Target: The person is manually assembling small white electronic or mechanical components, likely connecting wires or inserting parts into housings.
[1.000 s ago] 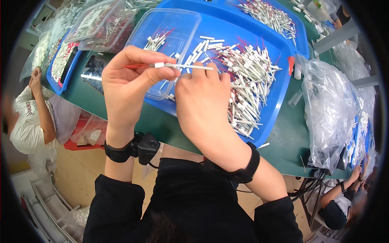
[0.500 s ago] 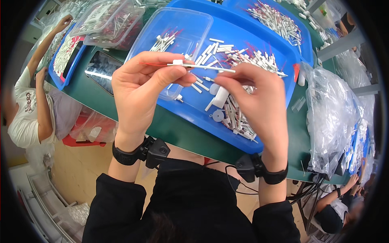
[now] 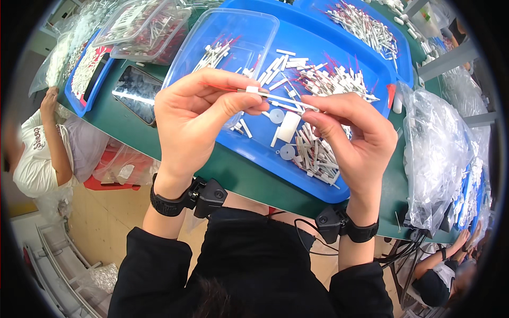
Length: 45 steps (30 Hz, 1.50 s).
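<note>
My left hand [image 3: 185, 114] is closed in a pinch around a small white sleeve with thin red wires trailing from it. A slim white rod [image 3: 286, 99] runs out of that grip to the right, slightly downward. Thumb and forefinger of my right hand [image 3: 363, 132] close on the rod's far end. Both hands are above a blue tray [image 3: 233, 146]. Loose white rods with red wires [image 3: 318, 151] lie there in piles, beside a white block [image 3: 288, 126] and a pale round disc [image 3: 287, 152]. The wires' ends are partly hidden by my left fingers.
A clear plastic box [image 3: 271, 37] with more wired rods sits in the tray's left part. Filled lidded boxes [image 3: 143, 32] and a dark phone [image 3: 137, 90] lie to the left. At right is a clear plastic bag [image 3: 435, 159]. A person sits at far left.
My left hand has shifted right with the wired piece. My right hand has moved right and turned, its fingertips now at the rod's far end. The person at left has lowered a raised arm.
</note>
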Tool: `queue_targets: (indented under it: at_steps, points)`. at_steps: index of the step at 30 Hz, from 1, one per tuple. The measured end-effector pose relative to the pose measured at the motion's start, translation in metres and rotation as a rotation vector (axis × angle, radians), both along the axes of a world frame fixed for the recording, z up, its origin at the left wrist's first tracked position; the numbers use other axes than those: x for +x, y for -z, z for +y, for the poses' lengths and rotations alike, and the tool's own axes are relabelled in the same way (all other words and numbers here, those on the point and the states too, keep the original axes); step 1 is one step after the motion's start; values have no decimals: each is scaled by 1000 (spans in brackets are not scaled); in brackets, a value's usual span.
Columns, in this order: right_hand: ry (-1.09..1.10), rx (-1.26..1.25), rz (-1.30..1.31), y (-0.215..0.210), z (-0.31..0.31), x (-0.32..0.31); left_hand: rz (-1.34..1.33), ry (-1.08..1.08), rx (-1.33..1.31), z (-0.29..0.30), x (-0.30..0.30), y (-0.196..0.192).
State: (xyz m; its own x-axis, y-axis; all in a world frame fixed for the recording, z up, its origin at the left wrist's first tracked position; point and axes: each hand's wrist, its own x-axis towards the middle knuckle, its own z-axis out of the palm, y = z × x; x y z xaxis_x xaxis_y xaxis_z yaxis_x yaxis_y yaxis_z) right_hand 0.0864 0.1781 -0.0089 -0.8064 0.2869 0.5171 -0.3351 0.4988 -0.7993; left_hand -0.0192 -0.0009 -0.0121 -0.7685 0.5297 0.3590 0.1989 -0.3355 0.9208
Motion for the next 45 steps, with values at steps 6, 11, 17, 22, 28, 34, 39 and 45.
queue_targets:
  at_steps: [6, 11, 17, 22, 28, 34, 39, 45]
  points:
    - [125, 333, 76, -2, 2, 4, 83, -68, -115, 0, 3, -3]
    - [43, 355, 121, -1, -1, 2, 119, 18, -152, 1, 7, 1]
    - [20, 278, 133, -2, -6, 4, 133, 87, -128, 7, 14, -6]
    - [30, 225, 167, 3, -12, 4, 172, 96, -180, 7, 14, -7]
    - [50, 379, 52, 5, -1, 8, 516, 83, -415, -2, -12, -18]
    - [532, 638, 50, 7, 12, -3, 487, -269, -717, -17, -57, -23]
    - [38, 607, -234, 0, -19, -6, 668, -203, -1056, -6, -57, -12]
    - [-56, 784, -230, 15, -45, -27, 656, -94, -1133, -5, -65, 1]
